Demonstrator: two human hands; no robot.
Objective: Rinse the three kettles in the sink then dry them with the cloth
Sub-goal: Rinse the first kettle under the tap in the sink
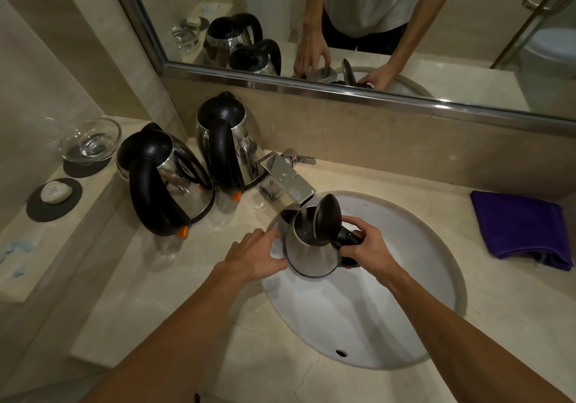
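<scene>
- Our right hand (367, 246) is curled tight round the black handle (350, 237) of a shiny kettle (311, 253) and holds it.
- Our left hand (255, 254) is on the far side of the kettle from that grip. Its fingers are spread and rest on the metal. They do not wrap round it.
- We hold the kettle up inside the white sink (405, 309), at its back edge. Its lid (327, 218) stands open just above the grip, and the tap (286, 178) pokes out just past the lid. We think there is some water inside.
- The two other kettles (174, 181) wait on the counter (218, 293), past our left hand.
- The purple cloth (520, 228) lies folded out past the right hand, well away from the sink.
- What could go wrong: wet metal is slippy, so the kettle could twist or drop and bang the sink if our grip gets loose.
- If we tip it too fast, water could splash onto the counter.
- The open lid is close to the tap. If we lift the kettle, they could bump.
- A swinging elbow could knock the kettles that stand close by.
- We see no words we can read. The soap (56, 192) has a faint mark, but it is too small to tell.
</scene>
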